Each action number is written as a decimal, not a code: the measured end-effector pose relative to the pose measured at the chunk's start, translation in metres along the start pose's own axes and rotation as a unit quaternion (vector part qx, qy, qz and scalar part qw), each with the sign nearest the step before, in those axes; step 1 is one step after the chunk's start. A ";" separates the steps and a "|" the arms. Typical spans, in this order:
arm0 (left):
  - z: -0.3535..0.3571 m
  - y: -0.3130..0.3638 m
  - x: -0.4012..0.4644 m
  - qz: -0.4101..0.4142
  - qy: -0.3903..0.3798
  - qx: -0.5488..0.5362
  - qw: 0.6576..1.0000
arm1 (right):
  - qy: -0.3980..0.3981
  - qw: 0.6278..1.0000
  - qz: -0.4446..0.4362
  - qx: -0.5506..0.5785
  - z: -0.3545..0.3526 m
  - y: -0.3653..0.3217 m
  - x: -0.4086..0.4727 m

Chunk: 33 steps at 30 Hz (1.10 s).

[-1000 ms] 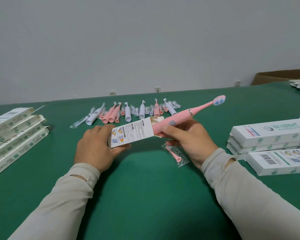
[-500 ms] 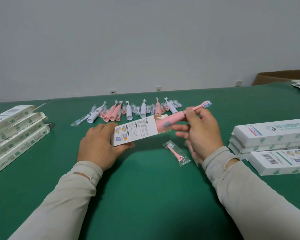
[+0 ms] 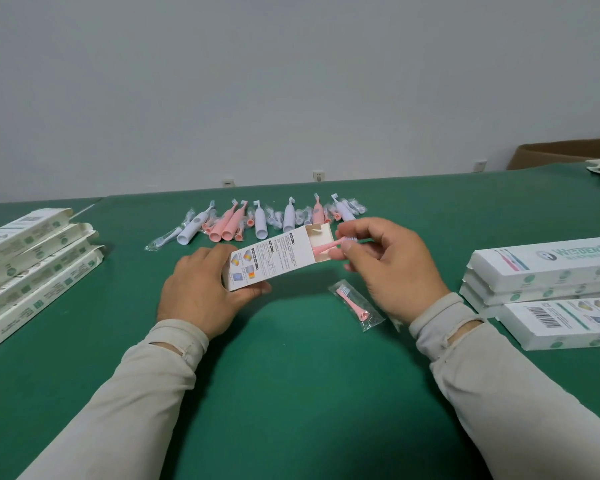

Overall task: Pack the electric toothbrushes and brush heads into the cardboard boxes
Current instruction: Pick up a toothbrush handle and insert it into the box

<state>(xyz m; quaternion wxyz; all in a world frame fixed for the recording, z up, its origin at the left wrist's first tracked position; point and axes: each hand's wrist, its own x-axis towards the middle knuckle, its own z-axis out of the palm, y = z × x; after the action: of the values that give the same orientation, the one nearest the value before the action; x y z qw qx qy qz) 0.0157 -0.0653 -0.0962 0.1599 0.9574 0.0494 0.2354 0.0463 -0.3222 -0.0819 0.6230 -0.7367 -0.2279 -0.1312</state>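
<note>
My left hand (image 3: 198, 292) grips the closed end of a white printed cardboard box (image 3: 274, 259), held just above the green table (image 3: 291, 393). A pink electric toothbrush (image 3: 326, 247) is almost fully inside the box; only its thin neck and bristle head stick out of the open end. My right hand (image 3: 385, 265) pinches that brush head between thumb and fingers. A pink brush head in a clear bag (image 3: 355, 304) lies on the table under my right wrist.
A row of pink and white toothbrushes with bagged heads (image 3: 257, 221) lies at the back centre. Open boxes (image 3: 32, 261) are stacked at the left, closed boxes (image 3: 548, 271) at the right. A brown carton (image 3: 565, 154) stands far right.
The pink toothbrush has slid leftward, deep into the box. My right hand moved along it from the handle to the brush head. My left hand kept holding the box.
</note>
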 end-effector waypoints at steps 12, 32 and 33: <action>0.001 -0.001 -0.001 0.018 -0.001 -0.016 1.000 | 0.005 0.992 -0.009 -0.127 -0.004 -0.002 -0.002; 0.003 -0.005 0.001 0.015 0.016 -0.017 1.000 | -0.131 0.842 0.168 -0.495 -0.011 -0.009 -0.005; 0.004 -0.004 0.001 0.016 0.017 -0.017 1.000 | -0.154 0.814 0.167 -0.535 -0.006 -0.010 -0.006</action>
<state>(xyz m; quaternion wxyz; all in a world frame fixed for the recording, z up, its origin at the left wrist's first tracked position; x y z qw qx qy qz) 0.0183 -0.0621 -0.1005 0.1715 0.9511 0.0331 0.2549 0.0364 -0.3277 -0.0749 0.0995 -0.9911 -0.0881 -0.0110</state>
